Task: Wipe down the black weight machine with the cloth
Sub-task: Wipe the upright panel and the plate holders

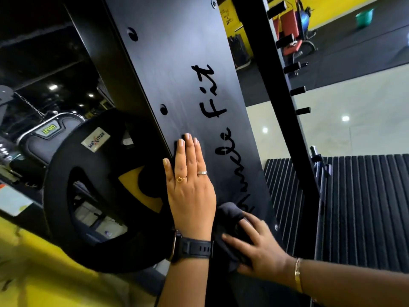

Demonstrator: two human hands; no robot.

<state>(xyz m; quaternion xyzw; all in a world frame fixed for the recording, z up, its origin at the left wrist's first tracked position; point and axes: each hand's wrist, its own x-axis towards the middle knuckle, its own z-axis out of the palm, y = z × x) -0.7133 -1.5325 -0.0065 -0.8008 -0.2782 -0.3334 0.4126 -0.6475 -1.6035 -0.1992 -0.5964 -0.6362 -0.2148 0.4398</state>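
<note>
Head view, cloth [230,214] on panel [177,63], left hand [190,191] at edge

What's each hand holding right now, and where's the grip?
The right hand grips the dark cloth by its bunched middle, pressing it to the black panel. The left hand holds nothing; it rests flat on the panel.

Just one camera, worn on the person's head: wide-angled and tilted, it looks forward and down from very close at the black weight machine [177,63], with the gym floor [365,103] showing along the right.
</note>
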